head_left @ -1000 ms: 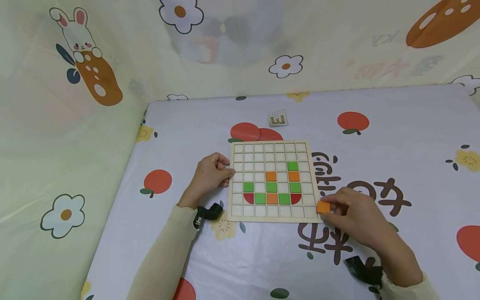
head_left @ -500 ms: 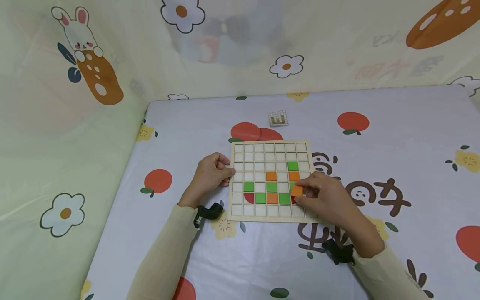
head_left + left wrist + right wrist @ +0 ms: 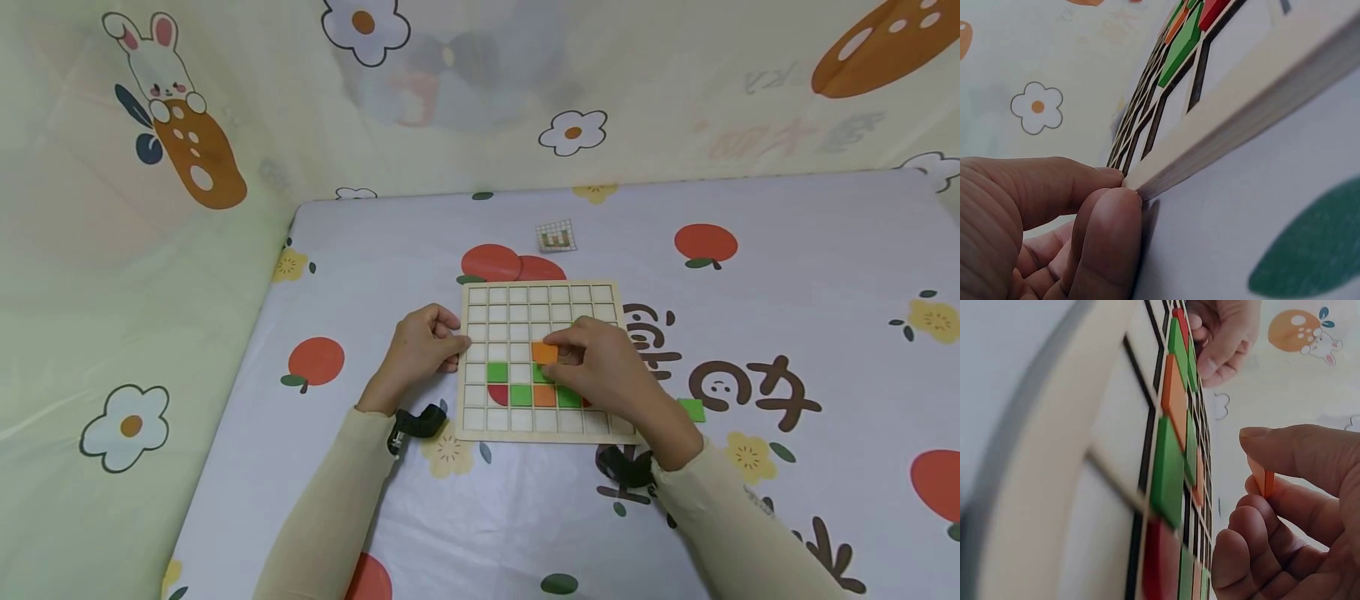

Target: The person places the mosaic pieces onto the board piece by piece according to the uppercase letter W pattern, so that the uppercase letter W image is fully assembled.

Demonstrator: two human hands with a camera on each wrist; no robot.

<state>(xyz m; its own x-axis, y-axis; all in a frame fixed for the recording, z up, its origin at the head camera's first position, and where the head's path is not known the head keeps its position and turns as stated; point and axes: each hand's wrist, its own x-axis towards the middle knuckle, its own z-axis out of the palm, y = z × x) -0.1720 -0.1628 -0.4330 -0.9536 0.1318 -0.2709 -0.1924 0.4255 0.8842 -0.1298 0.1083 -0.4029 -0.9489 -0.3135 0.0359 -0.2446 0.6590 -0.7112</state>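
Note:
A wooden grid board (image 3: 487,425) lies flat on the table, with coloured tiles in several of its squares. At its left edge, my left hand (image 3: 422,343) holds the rim between thumb and index finger; the left wrist view shows the fingertips (image 3: 1116,206) on that rim. My right hand (image 3: 611,371) is over the board and pinches an orange square tile (image 3: 1262,476) between thumb and index finger. In the right wrist view that tile is apart from the board. Green tiles (image 3: 497,372), an orange tile (image 3: 544,396) and a dark red rounded tile (image 3: 498,395) sit below; my right hand hides others.
A loose green tile (image 3: 692,410) lies on the table right of the board, beside my right wrist. Behind the board is a small card (image 3: 556,237) with a printed grid pattern. The printed tablecloth (image 3: 360,242) meets a patterned curtain at the back.
My right hand has carried the orange tile leftward and away from me, from the board's right edge to over its middle. The loose green tile has come into sight. My left hand stays put.

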